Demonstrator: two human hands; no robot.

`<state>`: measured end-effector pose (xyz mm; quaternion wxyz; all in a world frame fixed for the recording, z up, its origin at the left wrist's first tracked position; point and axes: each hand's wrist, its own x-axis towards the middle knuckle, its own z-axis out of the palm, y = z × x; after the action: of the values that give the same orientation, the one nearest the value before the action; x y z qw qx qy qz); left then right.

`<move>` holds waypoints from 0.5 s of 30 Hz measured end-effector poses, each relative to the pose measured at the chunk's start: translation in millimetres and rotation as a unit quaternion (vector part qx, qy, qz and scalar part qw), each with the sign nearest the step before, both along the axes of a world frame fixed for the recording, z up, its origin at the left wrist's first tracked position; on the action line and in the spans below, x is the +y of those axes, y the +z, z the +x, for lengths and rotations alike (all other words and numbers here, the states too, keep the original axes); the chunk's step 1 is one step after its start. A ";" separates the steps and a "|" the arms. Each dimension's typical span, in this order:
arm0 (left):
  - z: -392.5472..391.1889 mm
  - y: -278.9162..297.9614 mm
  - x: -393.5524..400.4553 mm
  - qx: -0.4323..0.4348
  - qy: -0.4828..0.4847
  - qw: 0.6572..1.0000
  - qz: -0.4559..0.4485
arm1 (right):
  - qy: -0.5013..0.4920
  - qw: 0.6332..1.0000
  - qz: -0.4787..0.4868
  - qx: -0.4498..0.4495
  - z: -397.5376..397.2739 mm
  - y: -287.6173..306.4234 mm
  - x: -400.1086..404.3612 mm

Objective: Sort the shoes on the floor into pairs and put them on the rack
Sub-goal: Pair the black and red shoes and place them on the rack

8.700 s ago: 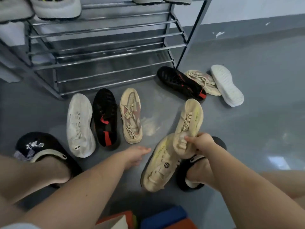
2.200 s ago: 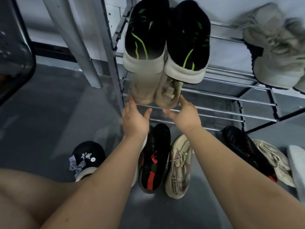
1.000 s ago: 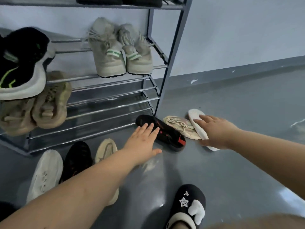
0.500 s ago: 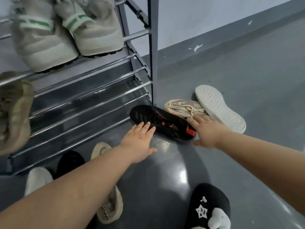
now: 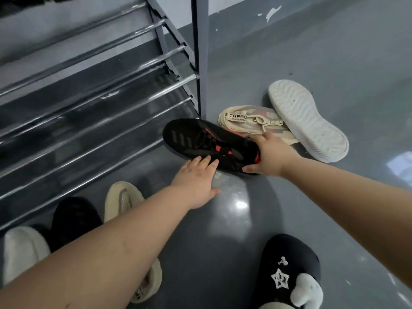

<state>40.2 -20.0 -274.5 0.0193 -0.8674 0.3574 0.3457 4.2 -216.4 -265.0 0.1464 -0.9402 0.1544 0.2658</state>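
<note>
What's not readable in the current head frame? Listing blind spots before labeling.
- Black shoe heel: covered by the right hand, head view.
- Beige shoe near the rack: middle hidden behind the left forearm.
- White shoe: lies sole up, its top unseen.
- Second black shoe and pale shoe at lower left: partly hidden by the forearm, dim.
- Upper rack shelves: cut off by the top edge.
</note>
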 end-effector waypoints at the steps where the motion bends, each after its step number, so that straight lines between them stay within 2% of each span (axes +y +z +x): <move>1: -2.6 -3.0 2.8 0.008 0.006 1.000 0.000 | -0.011 1.000 0.001 -0.008 -0.7 -2.1 0.3; 7: -19.8 -8.4 10.9 0.098 0.137 0.984 -0.056 | -0.135 0.986 0.089 -0.030 -4.1 -11.0 -3.3; 13: -38.1 -4.1 18.9 0.203 0.272 0.934 -0.116 | -0.083 0.992 0.089 0.037 -12.1 1.0 10.2; 15: -44.4 0.2 25.0 0.228 0.320 0.909 -0.139 | -0.115 0.976 0.164 0.081 -22.9 6.1 26.2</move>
<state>-4.2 5.0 -274.3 -0.2951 -0.8268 0.1001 0.4683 -18.7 -190.2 -258.9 0.3154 -0.8545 0.2273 0.3446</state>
